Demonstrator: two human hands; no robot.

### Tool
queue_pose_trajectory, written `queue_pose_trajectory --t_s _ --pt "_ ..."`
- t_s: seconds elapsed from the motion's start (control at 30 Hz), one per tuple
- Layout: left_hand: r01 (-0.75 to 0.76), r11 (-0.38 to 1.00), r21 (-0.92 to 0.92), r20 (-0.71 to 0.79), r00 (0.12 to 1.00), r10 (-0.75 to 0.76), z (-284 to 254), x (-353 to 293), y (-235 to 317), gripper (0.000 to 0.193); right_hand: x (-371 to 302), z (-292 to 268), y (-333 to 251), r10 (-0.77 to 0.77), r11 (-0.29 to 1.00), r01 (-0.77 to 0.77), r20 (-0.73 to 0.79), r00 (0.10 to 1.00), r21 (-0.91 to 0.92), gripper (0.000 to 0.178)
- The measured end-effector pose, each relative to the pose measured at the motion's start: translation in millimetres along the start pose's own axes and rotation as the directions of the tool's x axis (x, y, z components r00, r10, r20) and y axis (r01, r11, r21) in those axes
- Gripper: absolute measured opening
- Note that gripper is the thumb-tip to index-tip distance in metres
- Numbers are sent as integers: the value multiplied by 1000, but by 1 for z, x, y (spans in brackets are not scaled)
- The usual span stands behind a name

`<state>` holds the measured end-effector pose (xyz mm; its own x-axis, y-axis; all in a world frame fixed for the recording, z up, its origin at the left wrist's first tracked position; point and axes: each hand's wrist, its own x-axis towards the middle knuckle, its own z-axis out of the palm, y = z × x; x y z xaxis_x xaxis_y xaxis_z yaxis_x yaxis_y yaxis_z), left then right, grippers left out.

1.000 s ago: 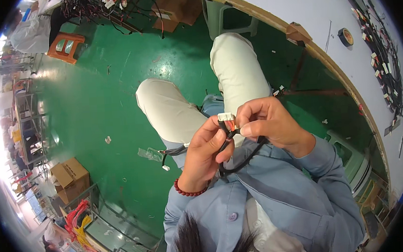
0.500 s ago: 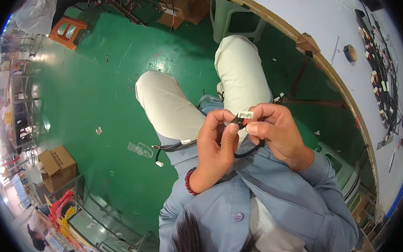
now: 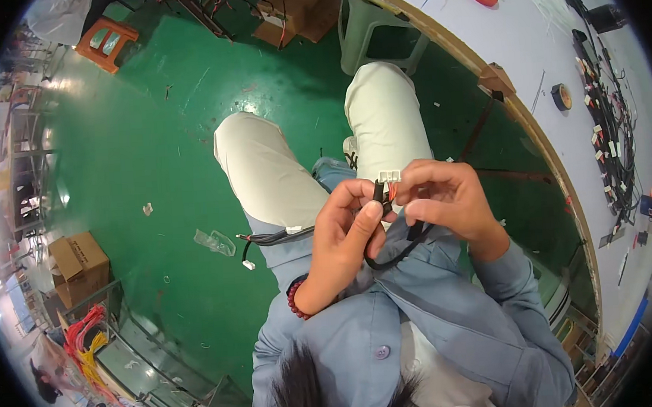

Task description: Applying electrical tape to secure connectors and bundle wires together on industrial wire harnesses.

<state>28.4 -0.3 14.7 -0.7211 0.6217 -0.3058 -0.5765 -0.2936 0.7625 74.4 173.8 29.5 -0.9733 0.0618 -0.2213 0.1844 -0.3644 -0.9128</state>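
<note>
Through the head view I see, near the centre of the frame, the left hand point(image 3: 339, 238) pinching a black cable point(image 3: 378, 191) just below its white plug point(image 3: 390, 176), while the right hand point(image 3: 449, 200) curls close beside the plug's right end, though whether it grips anything I cannot tell.

Room light is running bright. White glare is washing out the far-left rim. Green floor point(image 3: 166, 153) is reflecting a pale highlight beyond the left knee point(image 3: 251, 133), darkening into shadow beneath the worktop point(image 3: 521, 35). Fisheye distortion is bowing the worktop's edge; black vignetting is swallowing the corners. Left background is smearing; left hand point(image 3: 340, 244) and right hand point(image 3: 456, 201) are reading fairly sharp.
</note>
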Motion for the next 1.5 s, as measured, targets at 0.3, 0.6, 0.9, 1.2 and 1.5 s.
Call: queue_pose_trajectory --t_s 0.3,0.6,0.9,1.2,1.5 --pt "-74 985 159 15 997 73 5 -4 2 18 8 2 0 69 992 -54 137 988 -111 13" --pt "-562 582 588 174 790 587 2 8 -23 12 2 34 47 -241 958 282 -380 893 54 5" --pt "62 991 -121 30 998 -59 -2 5 4 19 10 -6 7 -51 998 52 50 997 -18 19" --pt "278 925 -258 238 946 -218 -13 6 10 20 15 -14 13 50 982 -94 248 967 166 23" --pt "219 966 -138 205 960 -189 -13 6 13 19 12 -5 27 46 975 -90 211 976 203 20"
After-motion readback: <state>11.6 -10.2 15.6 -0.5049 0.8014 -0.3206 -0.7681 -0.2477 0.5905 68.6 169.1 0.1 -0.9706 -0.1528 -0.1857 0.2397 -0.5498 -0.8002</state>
